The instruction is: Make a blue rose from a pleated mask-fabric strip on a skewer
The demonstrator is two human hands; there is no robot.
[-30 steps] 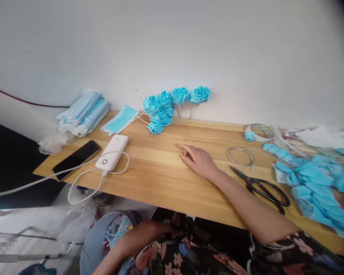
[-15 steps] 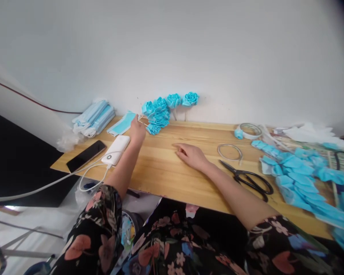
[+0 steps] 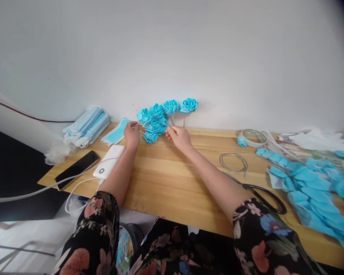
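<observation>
A cluster of blue folded flowers on thin sticks (image 3: 154,121) lies at the back of the wooden table (image 3: 172,172), and two more flowers (image 3: 180,105) lean upright against the wall. My left hand (image 3: 132,133) is closed at the left side of the cluster, fingers pinched on a stick. My right hand (image 3: 179,137) reaches the cluster's right side with its fingers curled at a stick end. A single blue face mask (image 3: 114,131) lies just left of my left hand.
A stack of masks (image 3: 86,126), a black phone (image 3: 77,169) and a white power bank (image 3: 108,166) with cable sit at the left. Tape rings (image 3: 233,162), (image 3: 252,136), black scissors (image 3: 268,196) and a heap of blue cut pieces (image 3: 309,187) lie at the right.
My left hand came up from under the table to the flower cluster. My right hand left the middle of the table and moved back to the cluster's right side.
</observation>
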